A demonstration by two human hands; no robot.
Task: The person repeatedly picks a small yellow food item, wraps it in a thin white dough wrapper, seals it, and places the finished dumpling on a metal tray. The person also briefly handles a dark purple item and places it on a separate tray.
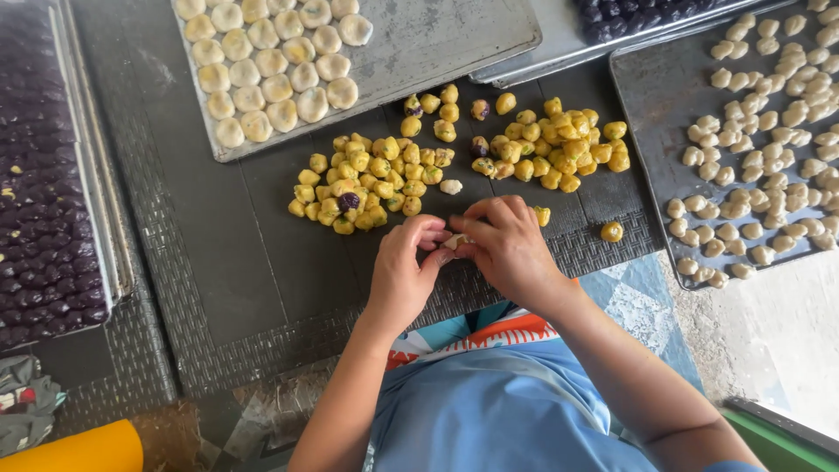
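My left hand [404, 271] and my right hand [505, 245] meet over the near edge of a dark woven mat [218, 262]. Between their fingertips they pinch one small pale dough piece [456, 240]. Just beyond the hands lie two heaps of small yellow balls, a left heap [371, 179] and a right heap [555, 144], with a few dark purple balls mixed in. A single white ball [451, 186] lies between the heaps. One stray yellow ball [612, 231] sits to the right of my right hand.
A metal tray [454, 35] at the back holds rows of round pale dough balls. A dark tray [651, 96] at right carries several small pale dough pieces. Trays of purple balls stand at left [44, 175] and at the back right [638, 13]. A yellow object [79, 450] lies bottom left.
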